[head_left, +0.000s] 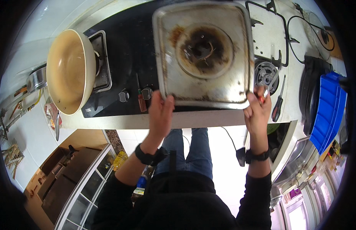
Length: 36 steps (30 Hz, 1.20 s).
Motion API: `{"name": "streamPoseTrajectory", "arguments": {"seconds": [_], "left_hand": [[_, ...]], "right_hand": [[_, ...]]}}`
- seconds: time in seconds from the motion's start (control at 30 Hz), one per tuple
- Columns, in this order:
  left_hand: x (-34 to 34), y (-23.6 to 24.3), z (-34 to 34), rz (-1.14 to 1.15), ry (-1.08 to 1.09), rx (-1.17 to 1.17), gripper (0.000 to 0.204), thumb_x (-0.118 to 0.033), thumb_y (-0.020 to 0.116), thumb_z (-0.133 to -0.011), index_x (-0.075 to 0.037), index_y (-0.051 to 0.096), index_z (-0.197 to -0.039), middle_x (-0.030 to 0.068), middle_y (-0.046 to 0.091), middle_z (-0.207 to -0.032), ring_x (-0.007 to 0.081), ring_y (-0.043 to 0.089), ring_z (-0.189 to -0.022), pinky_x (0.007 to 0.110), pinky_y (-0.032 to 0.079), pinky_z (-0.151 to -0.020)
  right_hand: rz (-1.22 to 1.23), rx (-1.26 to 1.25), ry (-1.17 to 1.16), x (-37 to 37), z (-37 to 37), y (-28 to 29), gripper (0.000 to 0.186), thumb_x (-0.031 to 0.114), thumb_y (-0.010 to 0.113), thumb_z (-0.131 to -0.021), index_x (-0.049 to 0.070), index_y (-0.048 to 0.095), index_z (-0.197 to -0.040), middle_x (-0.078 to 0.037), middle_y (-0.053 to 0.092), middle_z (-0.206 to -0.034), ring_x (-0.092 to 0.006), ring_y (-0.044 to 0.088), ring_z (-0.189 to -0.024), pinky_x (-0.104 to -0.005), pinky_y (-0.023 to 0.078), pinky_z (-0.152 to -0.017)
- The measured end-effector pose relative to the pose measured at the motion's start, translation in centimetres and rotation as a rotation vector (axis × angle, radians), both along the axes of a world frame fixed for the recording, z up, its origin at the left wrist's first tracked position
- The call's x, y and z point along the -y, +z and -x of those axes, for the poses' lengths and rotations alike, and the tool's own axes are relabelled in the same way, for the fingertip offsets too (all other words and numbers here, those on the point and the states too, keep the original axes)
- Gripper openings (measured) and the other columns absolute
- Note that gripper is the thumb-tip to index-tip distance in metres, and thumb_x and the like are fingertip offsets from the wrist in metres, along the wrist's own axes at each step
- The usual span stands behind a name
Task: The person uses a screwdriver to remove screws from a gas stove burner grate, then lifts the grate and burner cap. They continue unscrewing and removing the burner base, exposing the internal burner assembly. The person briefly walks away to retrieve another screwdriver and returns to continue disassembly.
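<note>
A square metal stove drip tray (220,90), stained brown and black round its middle, is held up over the black gas cooktop (124,50). My left hand (160,115) is closed on its near left corner, thumb and fingers at the rim. At the near right corner, my right hand (257,109) grips the rim. That hand also has a small red-and-metal piece (261,99) in its fingers, too small to name. Close to my left hand lie a red-handled screwdriver (142,101) and two control knobs (124,96). The tray hides part of the cooktop.
A large cream wok (68,73) stands on the left burner. To the right are a pan support (283,38), a round burner part (264,73), a black-handled screwdriver (277,107), a black case (314,84) and a blue bin (328,111). A cable hangs at the back right.
</note>
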<state>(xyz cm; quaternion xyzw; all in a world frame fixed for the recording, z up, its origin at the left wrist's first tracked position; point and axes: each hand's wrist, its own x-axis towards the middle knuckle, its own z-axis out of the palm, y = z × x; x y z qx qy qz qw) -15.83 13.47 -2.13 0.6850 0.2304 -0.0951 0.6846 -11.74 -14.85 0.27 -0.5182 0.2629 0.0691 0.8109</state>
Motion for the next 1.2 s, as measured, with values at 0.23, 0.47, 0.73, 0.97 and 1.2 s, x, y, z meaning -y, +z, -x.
{"name": "streamPoseTrajectory", "arguments": {"seconds": [0.23,0.47,0.73,0.97,1.2], "left_hand": [[7.1,0.7,5.4,-0.115,-0.307,-0.029,0.025,-0.026,0.063,-0.103,-0.002,0.054,-0.105,0.0097,0.055,-0.069,0.0194,0.053,-0.059,0.034,0.043,-0.055],[10.6,1.1,6.3,0.019,-0.456,-0.009,0.022,-0.02,0.061,-0.103,-0.002,0.053,-0.112,0.0102,0.056,-0.075,0.0186,0.053,-0.061,0.033,0.044,-0.058],[10.1,0.1,7.5,-0.049,-0.493,-0.044,0.022,-0.02,0.062,-0.102,-0.002,0.053,-0.111,0.0094,0.054,-0.072,0.0184,0.052,-0.06,0.032,0.042,-0.056],[10.7,-0.1,7.8,-0.05,-0.479,-0.054,0.022,-0.02,0.063,-0.102,-0.002,0.054,-0.11,0.0083,0.053,-0.069,0.0188,0.051,-0.059,0.032,0.041,-0.056],[11.5,-0.8,7.8,-0.057,-0.47,-0.023,0.026,-0.022,0.063,-0.102,-0.001,0.055,-0.116,0.0052,0.054,-0.073,0.0115,0.048,-0.062,0.028,0.04,-0.057]], "right_hand": [[0.162,-0.007,-0.107,8.7,12.2,-0.5,0.024,0.001,0.059,-0.1,0.017,0.041,-0.103,0.006,0.041,-0.072,-0.0022,0.031,-0.049,-0.0196,0.025,-0.043],[0.064,-0.061,-0.292,11.7,19.7,-1.0,0.027,-0.003,0.061,-0.098,0.015,0.041,-0.099,0.005,0.043,-0.078,-0.0027,0.031,-0.052,-0.0192,0.024,-0.044],[0.023,-0.11,-0.333,10.9,21.0,-3.1,0.03,-0.006,0.06,-0.097,0.015,0.039,-0.097,0.007,0.035,-0.075,-0.0028,0.028,-0.051,-0.0197,0.025,-0.043],[0.032,-0.143,-0.339,11.6,21.0,-3.5,0.032,-0.008,0.06,-0.096,0.016,0.038,-0.095,0.006,0.037,-0.075,-0.0031,0.03,-0.05,-0.0196,0.028,-0.043],[0.083,-0.135,-0.303,12.3,20.9,-4.0,0.032,-0.007,0.061,-0.096,0.016,0.038,-0.096,0.006,0.037,-0.074,-0.0029,0.029,-0.051,-0.0202,0.025,-0.043]]}}
